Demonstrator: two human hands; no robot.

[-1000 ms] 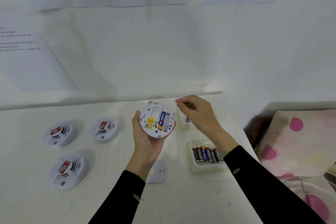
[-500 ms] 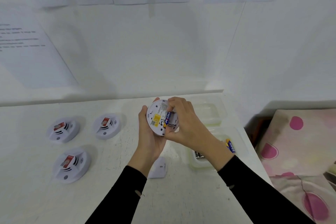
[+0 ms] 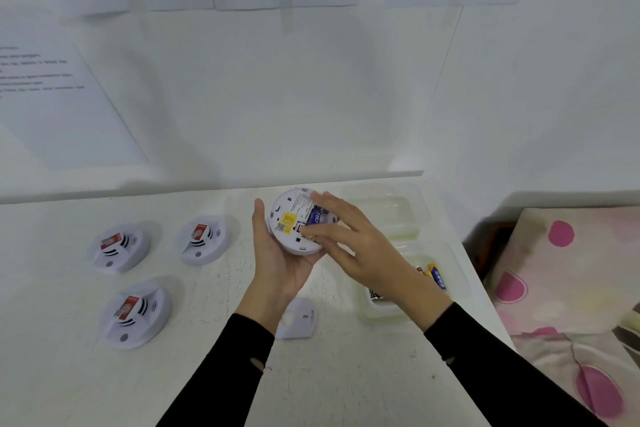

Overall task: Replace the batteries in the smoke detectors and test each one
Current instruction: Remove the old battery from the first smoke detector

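My left hand [image 3: 277, 260] cups a round white smoke detector [image 3: 289, 218] with its back facing me, showing a yellow label and an open battery bay. A blue battery [image 3: 316, 217] lies in that bay. My right hand [image 3: 360, 250] rests over the detector's right side, fingers spread, fingertips on the battery area. Three more white detectors with red tags lie face up on the table: far left [image 3: 119, 246], middle [image 3: 202, 239] and near left [image 3: 135, 312]. A white cover piece [image 3: 299, 317] lies on the table below my left wrist.
A clear plastic tray [image 3: 370, 315] with several batteries [image 3: 434, 276] sits right of my hands, partly under my right forearm. Another clear tray [image 3: 398, 215] stands behind it. The white table [image 3: 346, 385] ends at the right beside pink-dotted bedding [image 3: 568, 288]. Paper sheets hang on the wall.
My right hand came from above the trays onto the detector and pressed at the battery bay; its fingers are now spread flatter. The detector is tilted more towards the right.
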